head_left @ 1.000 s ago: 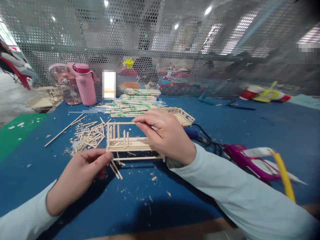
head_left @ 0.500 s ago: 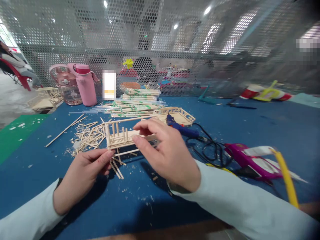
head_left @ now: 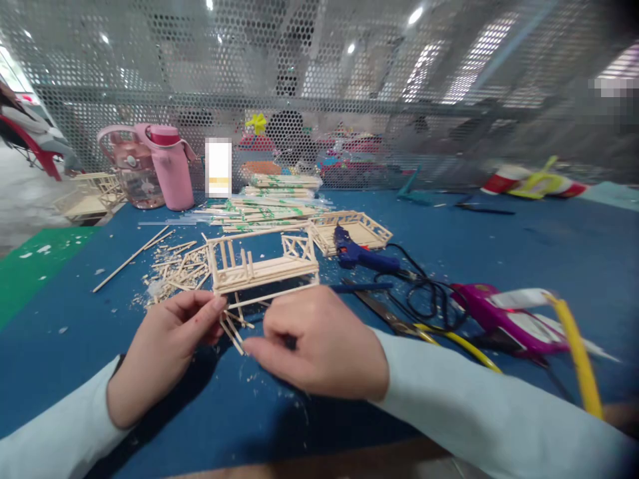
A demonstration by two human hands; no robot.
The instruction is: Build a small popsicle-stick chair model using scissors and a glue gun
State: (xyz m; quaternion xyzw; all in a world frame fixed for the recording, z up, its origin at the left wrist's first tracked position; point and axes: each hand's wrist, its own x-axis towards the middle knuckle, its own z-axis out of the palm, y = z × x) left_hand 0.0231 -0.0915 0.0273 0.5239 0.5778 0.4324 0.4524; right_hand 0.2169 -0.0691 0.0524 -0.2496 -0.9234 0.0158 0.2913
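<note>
A small frame model of pale wooden sticks (head_left: 264, 271) is tilted up above the blue table, with posts along its side and a crossed-stick panel at its right end. My left hand (head_left: 172, 346) pinches its lower left corner between thumb and fingers. Just under that corner lie several short loose sticks (head_left: 232, 334). My right hand (head_left: 319, 346) hovers low to the right of them, its thumb stretched toward the stick ends and its fingers bent, a gap showing between thumb and fingers. Its fingertips are partly hidden behind the thumb.
Cut sticks and crumbs (head_left: 180, 269) lie left of the model. Behind it stand packs of sticks (head_left: 274, 206), another stick model (head_left: 352, 233) and pink bottles (head_left: 171, 169). To the right are a blue glue gun (head_left: 367, 256), scissors (head_left: 382, 309), black cable and a purple glue gun (head_left: 492, 319).
My right hand has moved from the model's right part down toward the loose sticks, uncovering the crossed end panel and the scissors. My left hand keeps its grip on the corner.
</note>
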